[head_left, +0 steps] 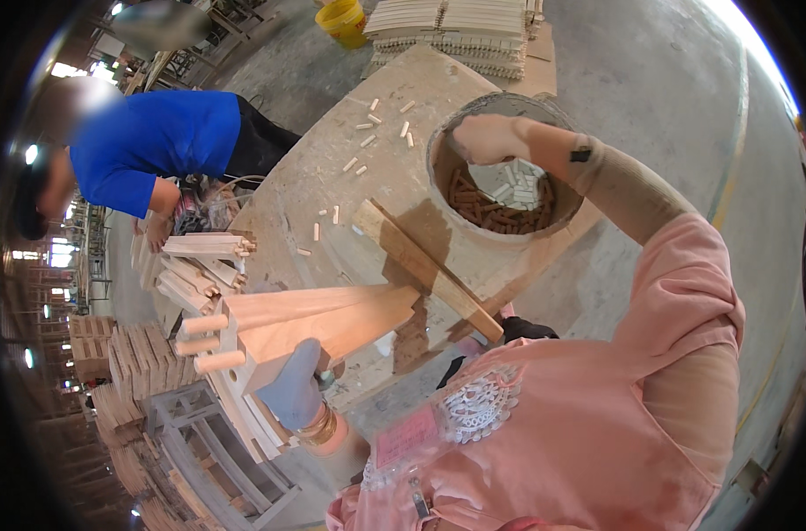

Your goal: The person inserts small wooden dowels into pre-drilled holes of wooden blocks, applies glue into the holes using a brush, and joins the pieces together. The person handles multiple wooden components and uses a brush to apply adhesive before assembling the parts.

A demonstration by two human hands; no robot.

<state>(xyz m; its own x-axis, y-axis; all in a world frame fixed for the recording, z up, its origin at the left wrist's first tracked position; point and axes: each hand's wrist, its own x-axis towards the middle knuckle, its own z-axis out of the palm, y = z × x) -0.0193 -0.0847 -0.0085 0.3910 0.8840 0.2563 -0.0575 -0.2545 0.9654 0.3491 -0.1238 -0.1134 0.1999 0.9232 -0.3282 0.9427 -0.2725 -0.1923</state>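
My left hand [293, 386], in a grey-blue glove, is wrapped round a bundle of pale tapered wooden legs [310, 320]. Wooden dowels [210, 343] stick out of the legs' near-left end, beside a drilled hole. Over at the right, my bare right hand [491, 138] hangs at the far rim of a round bucket [569, 205], its fingers curled downward. Whatever those fingers hold, if anything, is hidden. Inside the bucket lie many brown pegs [478, 205] and a heap of pale dowels [520, 184].
Loose dowels [350, 165] are scattered on the worn tabletop [296, 195]. A wooden bar [429, 270] lies across it. More wooden pieces [199, 274] sit at the left, near a person in a blue shirt [164, 142]. Beyond are stacked slats [451, 31] and a yellow bucket [342, 21].
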